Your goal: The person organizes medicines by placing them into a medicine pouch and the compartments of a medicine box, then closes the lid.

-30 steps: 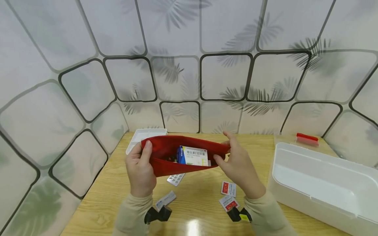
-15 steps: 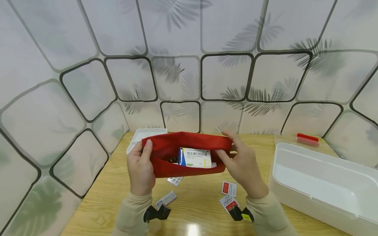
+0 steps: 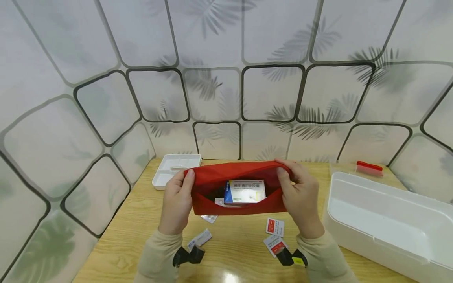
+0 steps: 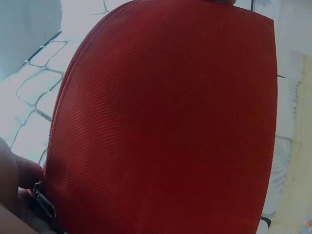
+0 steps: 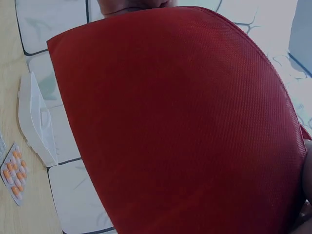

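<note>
A red zippered pouch (image 3: 230, 169) is held up over the table, its mouth gaping toward me. My left hand (image 3: 176, 206) grips its left end, thumb on the near side. At the other end, my right hand (image 3: 301, 198) pinches the rim between thumb and fingers. Inside the pouch lies a white and blue medicine box (image 3: 245, 192) with Chinese print; other contents beside it are dark and partly hidden. A zipper pull (image 4: 45, 202) shows near my left fingers in the left wrist view. Red fabric fills most of both wrist views.
On the wooden table are a blister pack (image 3: 210, 218), partly behind the pouch, a small box (image 3: 199, 238) and two red-and-white packets (image 3: 275, 227). A white compartment tray (image 3: 161, 179) stands back left. A large white bin (image 3: 375, 236) occupies the right, with a red-edged clear item (image 3: 369, 168) behind.
The pouch has shifted right and been pulled straighter, with its back rim raised. Both hands have moved slightly right with it, and more of the white tray shows.
</note>
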A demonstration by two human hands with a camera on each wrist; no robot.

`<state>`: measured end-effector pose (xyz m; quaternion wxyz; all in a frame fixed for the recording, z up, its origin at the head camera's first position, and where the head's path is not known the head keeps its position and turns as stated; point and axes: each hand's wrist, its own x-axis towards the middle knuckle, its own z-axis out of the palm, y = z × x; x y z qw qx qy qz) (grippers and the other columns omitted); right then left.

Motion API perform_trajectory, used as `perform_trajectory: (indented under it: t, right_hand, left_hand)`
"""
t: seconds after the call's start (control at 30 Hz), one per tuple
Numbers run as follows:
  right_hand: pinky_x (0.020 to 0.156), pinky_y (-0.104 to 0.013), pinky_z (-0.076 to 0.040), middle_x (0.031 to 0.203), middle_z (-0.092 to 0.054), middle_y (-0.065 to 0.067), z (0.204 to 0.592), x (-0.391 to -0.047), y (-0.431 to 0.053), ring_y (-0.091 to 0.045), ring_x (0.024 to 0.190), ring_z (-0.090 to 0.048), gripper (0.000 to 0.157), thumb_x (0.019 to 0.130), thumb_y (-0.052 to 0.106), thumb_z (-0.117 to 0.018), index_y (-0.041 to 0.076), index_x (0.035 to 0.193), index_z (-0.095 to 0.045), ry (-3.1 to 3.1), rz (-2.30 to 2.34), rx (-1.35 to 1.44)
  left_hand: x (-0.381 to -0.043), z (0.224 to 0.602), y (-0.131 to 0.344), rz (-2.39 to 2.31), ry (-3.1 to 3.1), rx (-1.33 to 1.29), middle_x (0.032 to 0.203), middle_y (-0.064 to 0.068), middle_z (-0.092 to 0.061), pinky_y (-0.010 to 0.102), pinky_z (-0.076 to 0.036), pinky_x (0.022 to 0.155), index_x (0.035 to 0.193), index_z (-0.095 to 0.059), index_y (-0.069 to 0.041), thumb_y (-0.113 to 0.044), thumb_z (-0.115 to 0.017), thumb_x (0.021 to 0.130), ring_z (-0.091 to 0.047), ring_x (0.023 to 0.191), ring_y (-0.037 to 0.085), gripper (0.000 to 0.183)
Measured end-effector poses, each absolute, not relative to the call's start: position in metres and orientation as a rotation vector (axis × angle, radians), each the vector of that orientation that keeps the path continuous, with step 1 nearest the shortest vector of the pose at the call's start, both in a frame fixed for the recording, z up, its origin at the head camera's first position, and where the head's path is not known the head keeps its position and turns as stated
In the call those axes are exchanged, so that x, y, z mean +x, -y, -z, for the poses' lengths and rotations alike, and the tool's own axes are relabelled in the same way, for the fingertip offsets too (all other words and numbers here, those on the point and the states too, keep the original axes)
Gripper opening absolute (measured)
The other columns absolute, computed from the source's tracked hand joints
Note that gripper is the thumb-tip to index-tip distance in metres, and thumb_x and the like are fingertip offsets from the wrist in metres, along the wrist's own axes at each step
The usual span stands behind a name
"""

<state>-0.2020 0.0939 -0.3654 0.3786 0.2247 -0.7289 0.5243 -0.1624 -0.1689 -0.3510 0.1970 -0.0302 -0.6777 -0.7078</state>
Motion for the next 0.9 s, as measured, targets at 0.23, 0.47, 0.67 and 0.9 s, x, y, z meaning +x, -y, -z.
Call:
perform_trajectory:
  t: [0.23,0.47,0.67,0.9]
  right_hand:
    - [0.058,-0.015,-0.046,0.092,-0.069,-0.008,0.363,-0.203,-0.096,-0.009,0.065,-0.061,0.019,0.094,0.005,-0.061,0.006,0.108,-0.073,1.825,-1.429,0.426]
    - [0.05,-0.017,-0.044,0.082,-0.067,-0.006,0.36,-0.201,-0.102,-0.009,0.057,-0.058,0.021,0.097,0.02,-0.058,0.012,0.109,-0.073,1.889,-1.517,0.198]
    - [0.047,-0.019,-0.045,0.078,-0.065,0.003,0.359,-0.203,-0.105,-0.009,0.054,-0.056,0.023,0.097,0.023,-0.057,0.012,0.11,-0.073,1.899,-1.607,0.148]
    - [0.049,-0.02,-0.049,0.082,-0.067,0.007,0.356,-0.2,-0.104,-0.009,0.057,-0.061,0.025,0.098,0.023,-0.057,0.009,0.113,-0.071,1.887,-1.739,0.159]
  left_hand:
    - [-0.159,0.351,0.175,1.906,2.226,-0.337,0.118,0.012,-0.058,0.034,-0.053,0.081,0.133,-0.049,-0.009,-0.023,-0.059,0.097,-0.059,0.101,0.028,0.041]
    - [-0.162,0.356,0.186,1.755,2.446,-0.792,0.129,0.003,-0.056,0.046,-0.046,0.092,0.138,-0.044,-0.019,-0.014,-0.073,0.086,-0.057,0.11,0.025,0.059]
    - [-0.163,0.359,0.189,1.649,2.4,-0.858,0.108,0.008,-0.067,0.035,-0.056,0.075,0.124,-0.058,-0.004,-0.008,-0.06,0.095,-0.066,0.09,0.019,0.029]
    - [-0.163,0.357,0.181,1.516,2.183,-0.776,0.084,0.004,-0.067,0.029,-0.053,0.058,0.109,-0.064,-0.002,-0.001,-0.053,0.097,-0.061,0.067,0.016,0.016]
